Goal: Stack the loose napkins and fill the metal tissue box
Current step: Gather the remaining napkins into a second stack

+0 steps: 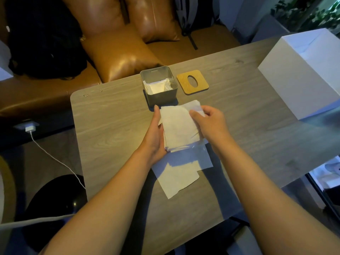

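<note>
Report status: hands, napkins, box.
Both hands grip napkin stack. Box open, part filled. Loose napkins remain. Nothing blocking.

This looks like a café or lounge seating corner: a tan leather sofa [117, 52] with cushions runs along a wood-grain table [257, 107], a backpack [191, 13] leans on the seat (someone's, presumably), and greenery [309, 11] fills the far corner.

A grey wood-grain table [114, 126] stands against a tan leather sofa [117, 52].
</note>
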